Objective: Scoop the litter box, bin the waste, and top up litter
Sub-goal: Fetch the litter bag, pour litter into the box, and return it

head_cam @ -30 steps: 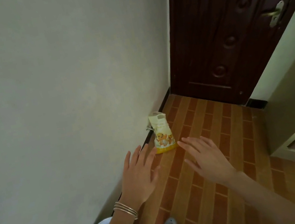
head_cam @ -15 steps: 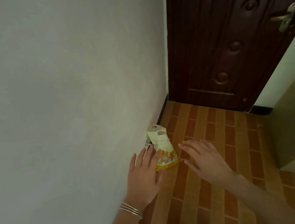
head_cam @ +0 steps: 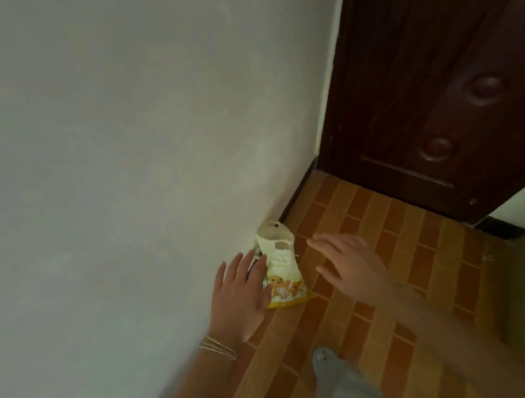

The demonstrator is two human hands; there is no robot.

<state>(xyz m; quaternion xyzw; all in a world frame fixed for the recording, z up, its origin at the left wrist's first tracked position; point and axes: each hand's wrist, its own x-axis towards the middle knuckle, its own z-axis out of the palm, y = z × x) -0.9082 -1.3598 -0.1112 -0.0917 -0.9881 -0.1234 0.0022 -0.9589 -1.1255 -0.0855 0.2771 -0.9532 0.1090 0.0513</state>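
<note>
Since both hands have closed in, litter bag sits between them, left hand spread at its edge, right hand spread just beside (no grip yet), so top-up pickup looks next.

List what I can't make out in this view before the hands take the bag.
Head view only:
- Bag: lower left edge behind the left hand; contact unclear; print too small to read.
- Grey thing between bag and wall: mostly hidden by bag and left hand.
- Door: cut off by top and right edges.
- Pale shape at the bottom: blurred, maybe a shoe.
</note>
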